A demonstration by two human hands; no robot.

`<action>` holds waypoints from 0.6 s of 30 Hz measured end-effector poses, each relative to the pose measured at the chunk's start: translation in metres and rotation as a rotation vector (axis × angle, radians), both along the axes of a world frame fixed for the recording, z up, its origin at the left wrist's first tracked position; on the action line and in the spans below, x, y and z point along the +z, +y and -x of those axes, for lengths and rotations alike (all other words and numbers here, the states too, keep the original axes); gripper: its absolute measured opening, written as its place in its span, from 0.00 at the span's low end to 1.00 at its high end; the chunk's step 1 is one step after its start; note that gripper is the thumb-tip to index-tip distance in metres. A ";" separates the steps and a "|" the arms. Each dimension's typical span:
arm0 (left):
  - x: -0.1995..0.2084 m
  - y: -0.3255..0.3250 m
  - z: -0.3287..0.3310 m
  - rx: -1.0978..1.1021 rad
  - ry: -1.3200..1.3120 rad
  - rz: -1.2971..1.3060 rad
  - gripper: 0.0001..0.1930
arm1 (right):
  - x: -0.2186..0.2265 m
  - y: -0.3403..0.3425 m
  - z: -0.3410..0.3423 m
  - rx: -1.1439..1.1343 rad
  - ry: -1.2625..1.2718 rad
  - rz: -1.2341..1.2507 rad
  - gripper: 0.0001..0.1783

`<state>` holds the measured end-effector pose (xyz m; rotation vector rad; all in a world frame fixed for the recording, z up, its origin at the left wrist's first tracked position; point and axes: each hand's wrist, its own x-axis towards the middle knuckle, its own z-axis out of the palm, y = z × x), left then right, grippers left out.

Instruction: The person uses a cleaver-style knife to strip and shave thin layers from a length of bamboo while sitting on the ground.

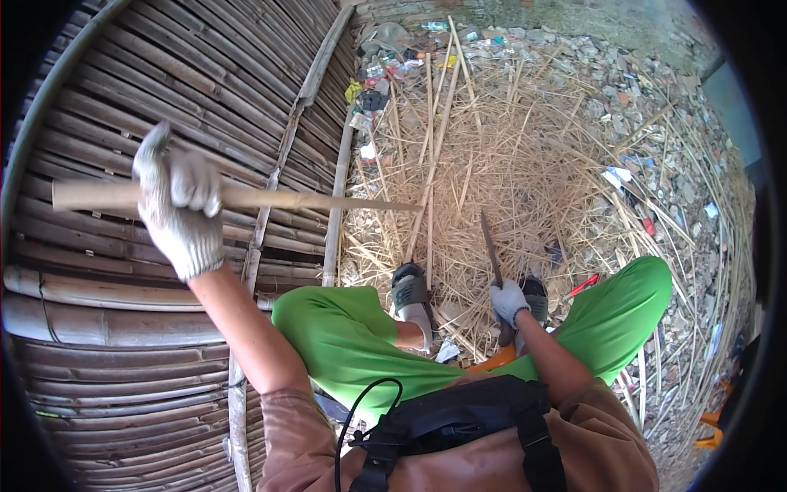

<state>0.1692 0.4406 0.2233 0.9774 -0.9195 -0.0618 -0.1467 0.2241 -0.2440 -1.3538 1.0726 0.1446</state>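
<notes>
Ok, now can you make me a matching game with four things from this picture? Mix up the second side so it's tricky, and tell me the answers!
Things:
1. Bamboo strip
2. Dark-bladed tool
3. Trousers
4. Bamboo slats

Place or colour:
A. Gripped in the gloved right hand
B. Spread across the left side of the picture, side by side
C. Gripped in the gloved left hand
D. Bright green

Right pairs: 1-C, 2-A, 3-D, 4-B.
</notes>
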 end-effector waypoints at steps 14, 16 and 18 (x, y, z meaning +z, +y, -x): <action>0.000 -0.101 -0.013 0.239 -0.186 0.040 0.11 | -0.035 -0.006 0.012 0.068 0.019 0.153 0.13; 0.002 -0.086 -0.021 0.306 -0.194 0.000 0.10 | -0.046 -0.006 0.015 0.070 -0.030 0.242 0.13; 0.001 -0.082 -0.026 0.271 -0.189 0.025 0.11 | -0.044 -0.009 0.016 0.096 -0.017 0.250 0.15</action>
